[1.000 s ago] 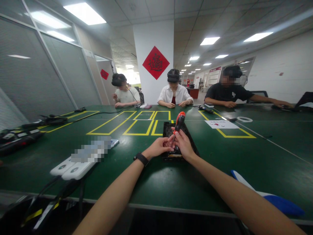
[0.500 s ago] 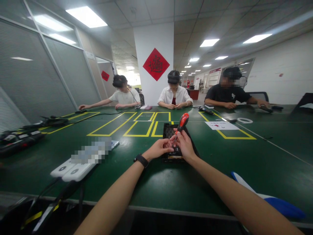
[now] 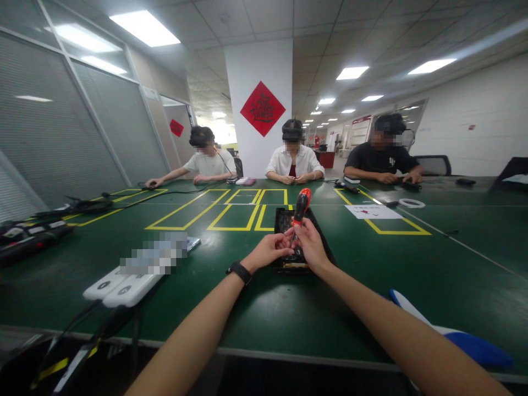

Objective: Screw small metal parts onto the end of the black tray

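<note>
A screwdriver (image 3: 303, 202) with a red and black handle stands nearly upright, its top leaning slightly right. My right hand (image 3: 312, 243) is closed around the lower handle and upper shaft. Close beside the shaft's lower end, my left hand (image 3: 270, 251) has its fingertips pinched together; whatever they hold is too small or hidden to name. The screwdriver's tip is hidden by my fingers. Beneath both hands lies a black plastic tray (image 3: 282, 218) with a textured inside. Something tan shows at its near end, and my hands cover much of the rest.
White power strips (image 3: 126, 289) with cables lie at left on the green table (image 3: 198, 319). A blue and white object (image 3: 474, 346) rests by my right forearm. Yellow tape outlines, a paper sheet (image 3: 374, 212) and a white ring (image 3: 412, 203) lie farther off. Three people sit opposite.
The screwdriver's handle has swung left and stands more upright. My left hand has barely moved. Across the table, the right-hand person's hands have come closer together, with a dark object.
</note>
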A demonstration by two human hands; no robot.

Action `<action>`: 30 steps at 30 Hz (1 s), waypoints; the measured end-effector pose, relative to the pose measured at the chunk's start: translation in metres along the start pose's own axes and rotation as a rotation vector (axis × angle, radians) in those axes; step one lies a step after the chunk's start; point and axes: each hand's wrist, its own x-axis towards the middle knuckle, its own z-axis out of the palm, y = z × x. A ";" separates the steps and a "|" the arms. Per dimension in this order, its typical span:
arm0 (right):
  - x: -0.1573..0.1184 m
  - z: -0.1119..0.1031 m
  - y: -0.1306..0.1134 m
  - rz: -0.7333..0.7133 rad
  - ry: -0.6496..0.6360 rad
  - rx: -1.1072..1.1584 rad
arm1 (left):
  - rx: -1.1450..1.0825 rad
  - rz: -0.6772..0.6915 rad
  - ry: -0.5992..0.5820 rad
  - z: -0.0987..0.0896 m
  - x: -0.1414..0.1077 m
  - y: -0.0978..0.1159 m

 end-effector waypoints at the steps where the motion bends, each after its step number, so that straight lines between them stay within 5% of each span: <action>1: 0.000 0.000 0.000 0.003 -0.004 0.004 | 0.000 0.005 0.011 0.000 0.000 -0.001; 11: -0.001 -0.001 0.000 0.049 0.014 0.022 | -0.087 -0.037 -0.217 -0.010 -0.003 0.005; 19: 0.000 0.001 -0.001 0.025 0.015 0.057 | -0.092 -0.023 -0.121 -0.004 -0.002 0.008; 30: -0.001 0.000 -0.001 0.037 0.031 0.083 | -0.104 -0.066 -0.186 -0.009 -0.004 0.007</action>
